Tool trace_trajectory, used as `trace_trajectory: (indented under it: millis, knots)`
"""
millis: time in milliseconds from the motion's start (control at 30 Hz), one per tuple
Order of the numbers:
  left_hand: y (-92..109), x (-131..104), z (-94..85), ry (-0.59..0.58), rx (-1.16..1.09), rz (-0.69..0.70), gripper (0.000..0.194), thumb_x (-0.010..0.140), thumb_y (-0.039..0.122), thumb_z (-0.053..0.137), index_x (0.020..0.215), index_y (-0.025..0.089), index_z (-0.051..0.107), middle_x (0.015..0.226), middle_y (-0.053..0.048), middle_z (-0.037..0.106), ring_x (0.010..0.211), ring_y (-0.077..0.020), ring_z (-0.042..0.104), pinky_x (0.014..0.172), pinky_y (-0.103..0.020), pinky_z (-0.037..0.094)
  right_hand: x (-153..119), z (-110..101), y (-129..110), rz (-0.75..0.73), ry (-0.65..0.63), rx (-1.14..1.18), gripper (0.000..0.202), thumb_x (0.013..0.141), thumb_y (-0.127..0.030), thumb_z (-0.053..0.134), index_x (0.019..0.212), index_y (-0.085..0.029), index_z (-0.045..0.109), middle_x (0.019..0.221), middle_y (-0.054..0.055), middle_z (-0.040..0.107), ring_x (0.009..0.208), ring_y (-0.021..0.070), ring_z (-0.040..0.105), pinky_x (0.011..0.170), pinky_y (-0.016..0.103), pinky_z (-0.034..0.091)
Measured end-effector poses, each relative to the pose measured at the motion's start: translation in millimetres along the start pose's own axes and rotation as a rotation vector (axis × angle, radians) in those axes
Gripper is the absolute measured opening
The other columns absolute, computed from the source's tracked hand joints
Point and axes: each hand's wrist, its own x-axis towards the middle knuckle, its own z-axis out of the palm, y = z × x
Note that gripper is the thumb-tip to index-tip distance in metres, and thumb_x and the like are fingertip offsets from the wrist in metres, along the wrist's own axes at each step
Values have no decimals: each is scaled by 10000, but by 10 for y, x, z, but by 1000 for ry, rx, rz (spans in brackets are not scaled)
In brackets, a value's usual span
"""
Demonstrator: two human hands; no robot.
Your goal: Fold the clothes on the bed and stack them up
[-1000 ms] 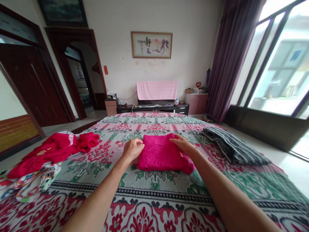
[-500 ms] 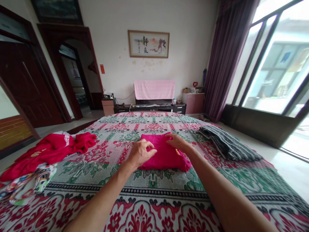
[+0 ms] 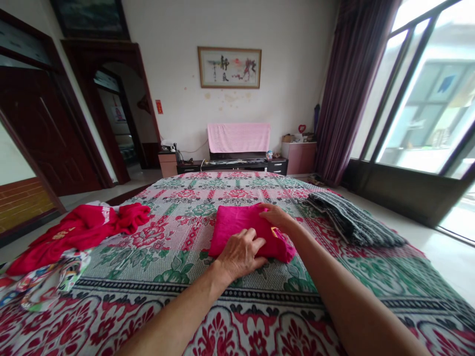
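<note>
A bright pink garment (image 3: 232, 225) lies folded into a rough rectangle on the patterned bedspread, with a small yellow-edged detail near its right side. Across its near edge rests my left hand (image 3: 243, 252), palm down, fingers apart and slightly bent. My right hand (image 3: 277, 218) is at the far right corner, thumb and fingers closed around the cloth there. The garment's right end is bunched and uneven beneath my right wrist.
To the left lies a loose heap of red clothing (image 3: 85, 225) with a multicoloured printed cloth (image 3: 55, 279) under it. A folded black-and-grey striped garment (image 3: 354, 220) sits on the right. The floral bedspread (image 3: 237, 195) reaches toward a low black cabinet (image 3: 278, 167).
My left hand has moved right and nearer, from above the garment's left side down onto its near edge. My right hand stays at the far right corner.
</note>
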Motion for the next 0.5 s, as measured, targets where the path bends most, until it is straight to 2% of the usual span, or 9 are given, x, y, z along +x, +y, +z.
trace_trajectory:
  millis: [133, 300, 400, 500]
  knots:
    - [1, 15, 49, 1, 31, 33, 211, 901, 350, 503, 969, 225, 658, 964, -53, 586, 922, -193, 569, 767, -291, 487, 17, -19, 40, 4, 34, 33, 412, 649, -89, 580, 1051, -117, 666, 512, -46, 583, 432, 82, 502, 419, 165, 359]
    - [-26, 25, 120, 41, -53, -9, 254, 923, 262, 416, 908, 207, 663, 904, -51, 611, 838, -162, 588, 719, -255, 477, 15, -25, 86, 40, 51, 90, 402, 643, -64, 589, 1032, -110, 681, 456, -69, 532, 386, 63, 445, 393, 160, 329]
    - [-48, 45, 112, 130, -181, -88, 228, 877, 202, 453, 913, 200, 678, 866, -52, 646, 795, -157, 605, 730, -254, 473, -3, -27, 63, 40, 51, 144, 402, 629, -25, 587, 1008, -113, 686, 469, -64, 541, 384, 56, 444, 379, 154, 330]
    - [-122, 76, 1, 271, -345, -226, 202, 829, 185, 505, 886, 185, 698, 837, -56, 689, 771, -153, 619, 747, -252, 468, -5, -12, -56, 31, 19, 266, 401, 654, -11, 560, 1027, -106, 672, 517, -37, 576, 402, 62, 475, 390, 159, 384]
